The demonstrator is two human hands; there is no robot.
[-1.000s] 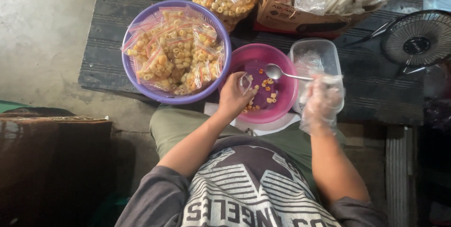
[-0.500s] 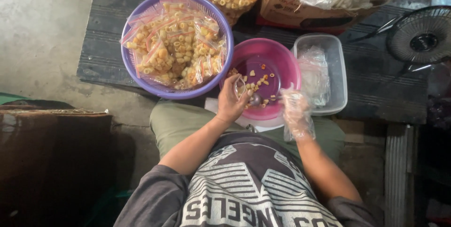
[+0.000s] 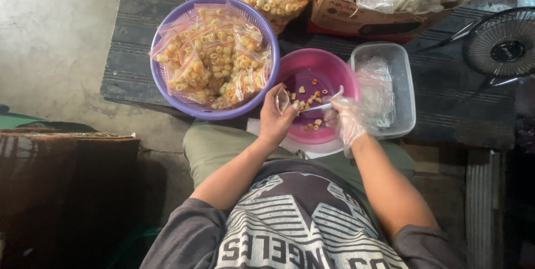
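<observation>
Since the earlier frame, the right hand (image 3: 344, 117) (in a clear plastic glove) has shifted slightly right over the pink bowl (image 3: 334, 68), gripping a spoon (image 3: 313, 107) whose tip points left at the small clear bag (image 3: 282, 99). That bag is pinched in the bare left hand (image 3: 276, 120) at the bowl's left rim. Just left, on the bench (image 3: 440, 102), sits a purple basket (image 3: 161, 88) of filled bags; right, a clear tub (image 3: 405, 88).

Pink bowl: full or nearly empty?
Nearly empty: pink bowl shows mostly bare bottom, only scattered snack rings left.
</observation>
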